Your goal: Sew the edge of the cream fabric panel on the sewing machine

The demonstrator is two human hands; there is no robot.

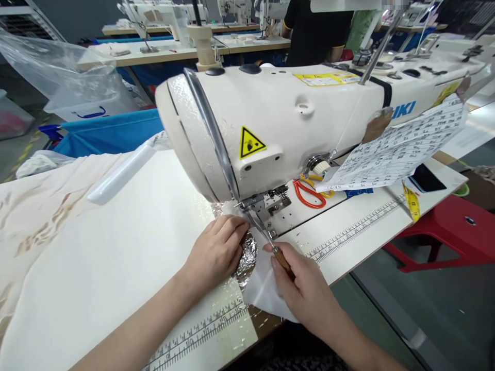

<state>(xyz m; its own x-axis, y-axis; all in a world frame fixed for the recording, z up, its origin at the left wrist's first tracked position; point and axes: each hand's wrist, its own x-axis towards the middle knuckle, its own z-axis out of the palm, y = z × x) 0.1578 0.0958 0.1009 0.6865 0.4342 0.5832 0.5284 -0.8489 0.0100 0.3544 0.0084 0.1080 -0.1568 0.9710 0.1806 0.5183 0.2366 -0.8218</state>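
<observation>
My right hand (303, 283) is closed round the wooden handle of an awl (283, 263), whose metal shaft points up toward the presser foot (247, 206) of the white sewing machine (270, 113). A piece of thin white fabric (265, 286) runs under the needle area and drapes down over the table edge, beneath my right hand. Just left of the presser foot, my left hand (216, 247) has its fingers curled together on the fabric; its fingertips are partly hidden. Shiny foil-like covering (246, 260) shows on the machine bed between my hands.
Red-handled scissors (309, 196) lie behind the needle area. A printed paper sheet (398, 147) hangs from the machine arm. A phone (427, 178) and yellow tape measure (412, 203) lie at the right. Beige fabric (34, 206) covers the far left; a red stool (452, 232) stands right.
</observation>
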